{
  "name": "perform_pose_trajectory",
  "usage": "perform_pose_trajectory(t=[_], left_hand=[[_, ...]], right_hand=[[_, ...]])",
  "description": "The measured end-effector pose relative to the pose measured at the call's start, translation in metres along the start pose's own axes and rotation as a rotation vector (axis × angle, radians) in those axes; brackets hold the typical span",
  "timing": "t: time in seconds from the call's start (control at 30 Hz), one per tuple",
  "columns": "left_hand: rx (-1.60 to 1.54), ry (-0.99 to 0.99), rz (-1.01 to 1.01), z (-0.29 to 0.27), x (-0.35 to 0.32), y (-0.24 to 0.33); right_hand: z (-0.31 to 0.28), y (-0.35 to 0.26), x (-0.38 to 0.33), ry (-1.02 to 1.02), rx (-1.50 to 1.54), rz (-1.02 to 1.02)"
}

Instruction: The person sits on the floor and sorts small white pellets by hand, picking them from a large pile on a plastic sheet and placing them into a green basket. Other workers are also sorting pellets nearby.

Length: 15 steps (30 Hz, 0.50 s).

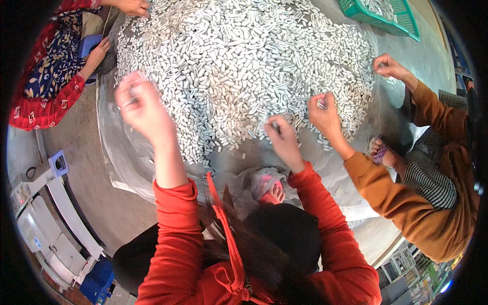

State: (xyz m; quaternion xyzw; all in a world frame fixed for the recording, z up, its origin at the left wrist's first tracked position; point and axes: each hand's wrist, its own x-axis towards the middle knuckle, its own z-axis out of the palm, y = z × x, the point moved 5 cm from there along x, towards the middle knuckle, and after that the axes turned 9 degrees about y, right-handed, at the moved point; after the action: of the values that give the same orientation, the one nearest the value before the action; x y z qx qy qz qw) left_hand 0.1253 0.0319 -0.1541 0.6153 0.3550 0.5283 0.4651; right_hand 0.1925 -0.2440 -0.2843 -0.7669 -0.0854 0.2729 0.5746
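Observation:
A broad heap of small silvery-white oblong pieces (229,66) spreads over a sheet in front of me. My left hand (145,109) is raised over the heap's left edge. Motion smears its bent fingers, and I cannot make out what is between them. At the near edge of the heap, my right hand (282,134) has its fingers curled in toward the thumb. Anything inside them is too small and blurred to name. A few loose pieces lie on the sheet between my two hands.
Clear plastic sheeting (129,157) lies under the heap. On the right, a co-worker's hands (325,114) hover at the pile; another person's hand (96,56) is at the left. A green basket (391,23) with similar pieces stands at the far right. A pale machine (56,223) stands left.

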Motion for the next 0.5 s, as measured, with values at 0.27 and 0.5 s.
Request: perform_pose_trajectory(t=[0.27,0.5], left_hand=[[0.663,-0.837,0.306,0.052,-0.159,-0.059],[0.665,-0.857,0.368,0.037,-0.134,-0.062]], right_hand=[[-0.026,0.013,-0.011,0.011,0.539,0.198],[-0.018,-0.016,0.009,0.069,-0.019,-0.238]])
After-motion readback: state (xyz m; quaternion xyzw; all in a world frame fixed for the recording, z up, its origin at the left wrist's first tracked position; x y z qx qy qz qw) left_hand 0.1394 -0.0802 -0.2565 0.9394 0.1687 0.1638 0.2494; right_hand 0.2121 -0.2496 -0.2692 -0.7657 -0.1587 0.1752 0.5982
